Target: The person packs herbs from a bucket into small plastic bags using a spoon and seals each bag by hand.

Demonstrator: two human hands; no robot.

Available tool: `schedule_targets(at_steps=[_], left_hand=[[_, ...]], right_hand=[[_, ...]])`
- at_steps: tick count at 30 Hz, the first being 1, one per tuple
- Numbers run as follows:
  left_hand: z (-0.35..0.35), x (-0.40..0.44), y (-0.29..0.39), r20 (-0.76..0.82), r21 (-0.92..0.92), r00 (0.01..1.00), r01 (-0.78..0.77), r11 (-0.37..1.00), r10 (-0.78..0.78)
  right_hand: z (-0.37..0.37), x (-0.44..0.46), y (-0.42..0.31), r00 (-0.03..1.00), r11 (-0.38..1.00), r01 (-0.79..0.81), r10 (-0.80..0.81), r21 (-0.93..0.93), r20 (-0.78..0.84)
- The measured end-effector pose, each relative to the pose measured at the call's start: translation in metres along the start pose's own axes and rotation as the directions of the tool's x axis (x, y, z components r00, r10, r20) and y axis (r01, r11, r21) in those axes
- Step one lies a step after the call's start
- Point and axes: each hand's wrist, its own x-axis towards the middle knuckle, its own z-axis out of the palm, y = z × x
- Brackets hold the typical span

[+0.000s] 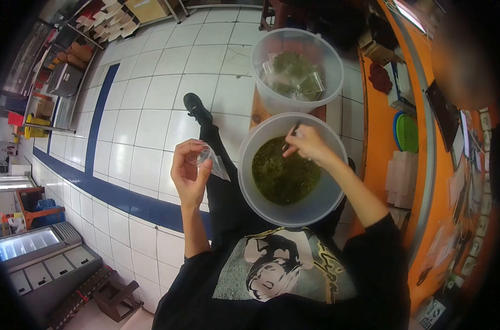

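My left hand (188,173) pinches a small clear plastic bag (220,166), its mouth held round between thumb and fingers, to the left of the near tub. Over that translucent plastic tub (249,187), my right hand (309,144) grips a dark-handled utensil (295,131) whose lower end I cannot make out. Inside the tub is a dark green, wet-looking mixture (283,179) with chopped bits in it. Just beyond stands a second translucent tub (336,69) containing several clear bags (294,77) with green contents.
An orange counter (382,132) runs along the right, with a green round basket (407,132) and stacked white boxes (401,179). White floor tiles (156,121) with blue bands lie to the left. A brown stool (118,300) stands at lower left, beside a grey appliance (52,269).
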Motion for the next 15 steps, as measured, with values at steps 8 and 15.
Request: schedule_targets(at_steps=[8, 15], left_hand=[[0.039, 0.001, -0.003, 0.149, -0.092, 0.989, 0.011, 0.996, 0.003], [0.069, -0.01, 0.004, 0.304, -0.008, 0.952, -0.009, 1.0, 0.011]], right_hand=[[-0.025, -0.073, -0.007, 0.951, 0.946, 0.201, -0.125, 0.255, -0.284], [-0.033, -0.089, -0.001, 0.93, 0.924, 0.258, -0.159, 0.283, -0.33]])
